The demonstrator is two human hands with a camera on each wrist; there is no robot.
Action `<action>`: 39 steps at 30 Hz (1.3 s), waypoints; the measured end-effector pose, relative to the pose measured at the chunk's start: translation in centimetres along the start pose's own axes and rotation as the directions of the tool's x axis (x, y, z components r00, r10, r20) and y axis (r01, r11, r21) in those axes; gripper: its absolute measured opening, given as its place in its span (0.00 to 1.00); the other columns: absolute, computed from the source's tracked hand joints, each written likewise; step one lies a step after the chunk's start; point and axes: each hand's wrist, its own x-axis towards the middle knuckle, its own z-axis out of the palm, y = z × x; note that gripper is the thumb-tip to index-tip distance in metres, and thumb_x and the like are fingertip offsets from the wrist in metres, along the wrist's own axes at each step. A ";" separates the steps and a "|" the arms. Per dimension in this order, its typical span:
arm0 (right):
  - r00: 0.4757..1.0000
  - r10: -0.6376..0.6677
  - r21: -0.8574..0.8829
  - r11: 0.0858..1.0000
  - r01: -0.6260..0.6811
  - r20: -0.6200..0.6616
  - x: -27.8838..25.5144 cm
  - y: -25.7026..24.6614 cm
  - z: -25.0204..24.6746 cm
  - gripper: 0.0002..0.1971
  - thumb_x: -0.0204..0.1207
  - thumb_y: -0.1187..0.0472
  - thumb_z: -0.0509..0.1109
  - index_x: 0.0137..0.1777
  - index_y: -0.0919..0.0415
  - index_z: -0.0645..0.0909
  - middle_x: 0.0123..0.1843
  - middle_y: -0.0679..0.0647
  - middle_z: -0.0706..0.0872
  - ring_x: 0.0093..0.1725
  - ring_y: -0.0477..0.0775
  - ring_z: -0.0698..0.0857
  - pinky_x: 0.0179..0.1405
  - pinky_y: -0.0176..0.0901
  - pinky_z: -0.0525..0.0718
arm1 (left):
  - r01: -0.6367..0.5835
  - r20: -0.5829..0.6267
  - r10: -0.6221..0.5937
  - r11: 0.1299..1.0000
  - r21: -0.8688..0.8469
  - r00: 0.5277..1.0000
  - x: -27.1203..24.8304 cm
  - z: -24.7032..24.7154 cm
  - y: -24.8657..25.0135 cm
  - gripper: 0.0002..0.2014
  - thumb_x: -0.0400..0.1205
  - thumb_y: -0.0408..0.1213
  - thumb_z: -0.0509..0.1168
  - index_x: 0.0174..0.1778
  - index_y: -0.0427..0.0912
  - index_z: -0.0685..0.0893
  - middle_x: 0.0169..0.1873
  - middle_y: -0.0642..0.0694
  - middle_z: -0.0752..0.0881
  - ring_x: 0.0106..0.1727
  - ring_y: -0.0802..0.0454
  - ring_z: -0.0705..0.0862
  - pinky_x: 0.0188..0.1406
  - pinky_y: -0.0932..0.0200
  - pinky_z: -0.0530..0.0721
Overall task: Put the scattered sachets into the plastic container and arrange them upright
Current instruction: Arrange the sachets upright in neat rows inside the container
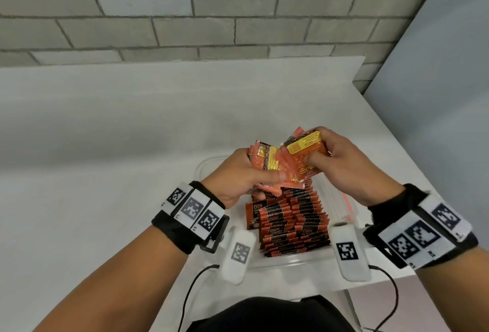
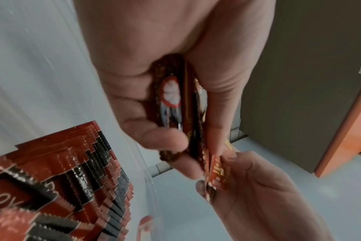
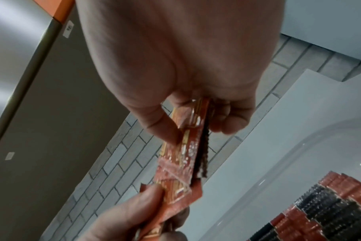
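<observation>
Sachets in container [image 1: 293,223]: orange-black, upright, packed in rows
Held sachets [image 1: 304,157]: orange-yellow backs — fanned above container
Container [image 1: 288,263]: clear plastic — on worktop

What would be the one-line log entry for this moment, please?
left hand: holds sachets | right hand: holds more sachets | plastic container: rows upright inside | stage: sorting above container

The clear plastic container [image 1: 209,166] is largely hidden behind both hands, its near rim behind the white wrist cameras [image 1: 238,255]. The left hand [image 1: 238,175] covers the lower ends of its orange foil sachets [image 1: 267,162]. In the left wrist view, motion blur smears that bundle's print [image 2: 171,96], and the picture's edge cuts off the upright orange-and-black sachet rows [image 2: 52,179].
</observation>
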 end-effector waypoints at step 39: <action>0.967 0.251 0.551 0.800 -0.238 0.054 -0.9 1.2 1.6 0.14 0.79 0.71 0.63 0.62 0.60 0.79 0.53 0.56 0.90 0.51 0.55 0.90 0.43 0.43 0.89 | -0.090 -0.035 0.085 0.979 -0.182 0.996 -0.9 -1.1 -0.1 0.09 0.85 0.34 0.62 0.58 0.36 0.80 0.38 0.39 0.90 0.31 0.47 0.89 0.32 0.55 0.88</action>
